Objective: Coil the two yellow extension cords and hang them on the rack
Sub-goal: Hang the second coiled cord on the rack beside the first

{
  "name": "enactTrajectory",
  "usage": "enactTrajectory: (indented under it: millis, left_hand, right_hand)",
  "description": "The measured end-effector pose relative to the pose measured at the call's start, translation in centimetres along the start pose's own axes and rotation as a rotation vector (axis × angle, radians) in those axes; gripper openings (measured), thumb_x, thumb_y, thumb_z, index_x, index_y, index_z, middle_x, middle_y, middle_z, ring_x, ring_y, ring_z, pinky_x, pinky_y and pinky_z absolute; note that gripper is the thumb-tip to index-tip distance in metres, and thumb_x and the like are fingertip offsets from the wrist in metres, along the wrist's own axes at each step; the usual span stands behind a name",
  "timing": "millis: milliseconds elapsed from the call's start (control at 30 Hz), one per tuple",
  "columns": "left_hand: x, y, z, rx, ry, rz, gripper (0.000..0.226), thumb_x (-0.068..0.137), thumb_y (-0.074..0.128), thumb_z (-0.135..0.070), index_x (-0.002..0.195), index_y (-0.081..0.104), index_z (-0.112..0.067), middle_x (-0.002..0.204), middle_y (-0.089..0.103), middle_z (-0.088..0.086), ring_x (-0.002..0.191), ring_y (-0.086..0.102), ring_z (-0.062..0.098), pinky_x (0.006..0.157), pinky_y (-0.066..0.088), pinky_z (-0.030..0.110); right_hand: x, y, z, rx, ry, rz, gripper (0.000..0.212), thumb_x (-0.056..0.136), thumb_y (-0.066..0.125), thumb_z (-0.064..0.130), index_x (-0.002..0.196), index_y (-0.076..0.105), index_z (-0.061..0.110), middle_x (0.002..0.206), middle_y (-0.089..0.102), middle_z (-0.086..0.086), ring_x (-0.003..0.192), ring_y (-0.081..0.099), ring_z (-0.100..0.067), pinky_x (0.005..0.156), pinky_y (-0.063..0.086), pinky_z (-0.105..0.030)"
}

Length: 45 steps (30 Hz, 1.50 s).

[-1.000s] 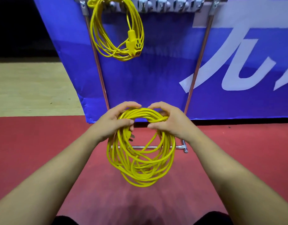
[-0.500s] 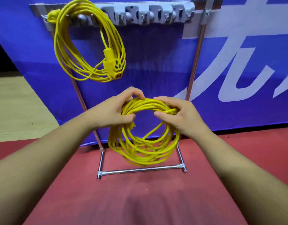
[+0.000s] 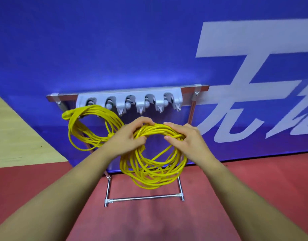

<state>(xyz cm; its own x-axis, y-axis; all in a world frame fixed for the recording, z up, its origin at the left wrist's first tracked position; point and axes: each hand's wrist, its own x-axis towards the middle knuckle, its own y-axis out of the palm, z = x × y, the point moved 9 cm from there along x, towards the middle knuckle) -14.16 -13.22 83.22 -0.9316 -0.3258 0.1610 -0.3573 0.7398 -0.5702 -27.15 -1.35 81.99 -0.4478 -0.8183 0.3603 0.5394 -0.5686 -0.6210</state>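
A coiled yellow extension cord [image 3: 149, 173] hangs from both of my hands in front of the rack. My left hand [image 3: 127, 138] grips the top left of the coil; my right hand [image 3: 186, 138] grips the top right. The coil's top sits just below the rack's grey hook strip [image 3: 129, 100], which has several hooks. A second yellow coil [image 3: 87, 126] hangs from the leftmost hooks, partly hidden behind my left hand.
The rack stands on a metal frame with copper posts [image 3: 190, 115] and a floor crossbar [image 3: 144, 198] on red flooring. A blue banner with white characters [image 3: 236, 70] stands right behind it. Pale wooden floor [image 3: 14, 136] lies to the left.
Both hands have raised the coil toward the hook strip. My view has tilted up and moved nearer, so the rack now sits lower and more central in the frame.
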Motion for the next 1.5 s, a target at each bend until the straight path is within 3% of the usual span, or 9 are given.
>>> enactTrajectory:
  millis: [133,333,500,667,867,1033,1200,1300,1500]
  left_hand:
    - [2.1,-0.8,-2.0,-0.001,-0.111,0.017,0.05,0.081,0.062,-0.005,0.119,0.045,-0.033,0.087,0.063,-0.004,0.07,0.059,0.028,0.071,0.053,0.045]
    - [5.5,-1.3,-3.0,0.121,-0.164,-0.046,0.052,0.076,0.06,-0.005,0.117,0.042,-0.031,0.077,0.056,-0.001,0.059,0.051,0.013,0.06,0.045,0.027]
    - [8.9,-1.1,-2.3,0.146,-0.159,-0.089,0.049,0.077,0.06,-0.007,0.115,0.044,-0.031,0.079,0.057,0.002,0.057,0.048,0.013,0.059,0.044,0.031]
    - [11.6,-0.5,0.7,0.228,-0.172,-0.099,0.049,0.077,0.06,-0.012,0.116,0.041,-0.034,0.086,0.059,0.002,0.068,0.053,0.024,0.066,0.05,0.043]
    - [14.0,-0.3,4.0,0.382,-0.141,-0.062,0.053,0.08,0.062,-0.017,0.125,0.038,-0.031,0.115,0.056,0.004,0.105,0.055,0.028,0.082,0.047,0.041]
    - [15.2,0.5,4.9,0.462,-0.048,-0.021,0.053,0.085,0.061,-0.018,0.13,0.038,-0.029,0.118,0.047,0.003,0.107,0.053,0.027,0.081,0.05,0.046]
    - [14.5,0.1,5.1,0.473,0.019,-0.134,0.046,0.081,0.064,-0.012,0.122,0.046,-0.024,0.116,0.036,0.007,0.101,0.048,0.022,0.085,0.05,0.035]
    - [14.8,0.5,4.8,0.457,0.063,0.021,0.043,0.084,0.063,-0.019,0.123,0.047,-0.016,0.113,0.043,0.005,0.104,0.049,0.022,0.09,0.046,0.038]
    - [14.0,-0.3,5.7,0.472,0.082,0.012,0.056,0.088,0.065,-0.016,0.14,0.044,-0.021,0.116,0.042,0.004,0.098,0.046,0.018,0.089,0.044,0.03]
  right_hand:
    - [2.2,-2.9,0.4,-0.111,0.018,0.032,0.044,0.081,0.06,0.054,0.124,0.058,0.047,0.072,0.063,0.011,0.081,0.047,-0.008,0.089,0.037,-0.043]
    - [4.9,-4.4,-1.4,-0.148,0.062,0.017,0.042,0.084,0.055,0.056,0.125,0.056,0.05,0.076,0.062,0.013,0.088,0.047,-0.008,0.091,0.032,-0.037]
    - [7.1,-5.4,-3.8,-0.21,0.1,-0.016,0.04,0.087,0.057,0.053,0.127,0.055,0.049,0.082,0.065,0.013,0.092,0.047,-0.011,0.088,0.031,-0.038]
    - [9.5,-4.8,-6.2,-0.336,0.108,0.002,0.041,0.088,0.055,0.055,0.128,0.054,0.048,0.086,0.064,0.015,0.095,0.046,-0.013,0.084,0.031,-0.039]
    - [11.2,-2.9,-8.2,-0.374,0.106,0.027,0.042,0.092,0.05,0.053,0.133,0.049,0.047,0.089,0.061,0.016,0.093,0.044,-0.013,0.084,0.032,-0.04]
    - [11.5,-2.5,-9.7,-0.409,0.077,0.009,0.043,0.092,0.045,0.056,0.134,0.048,0.046,0.094,0.06,0.014,0.094,0.047,-0.016,0.082,0.035,-0.041]
    - [10.6,-1.6,-10.9,-0.38,0.072,0.025,0.042,0.096,0.037,0.054,0.137,0.043,0.048,0.103,0.056,0.01,0.093,0.05,-0.015,0.085,0.035,-0.04]
    - [10.6,-1.1,-11.7,-0.32,0.087,0.084,0.041,0.098,0.033,0.049,0.139,0.04,0.049,0.118,0.051,0.006,0.102,0.052,-0.013,0.092,0.033,-0.04]
    - [10.8,-2.6,-10.9,0.098,0.177,-0.105,0.022,0.089,0.065,0.021,0.111,0.068,0.023,0.097,0.057,0.004,0.09,0.059,-0.013,0.082,0.05,-0.035]
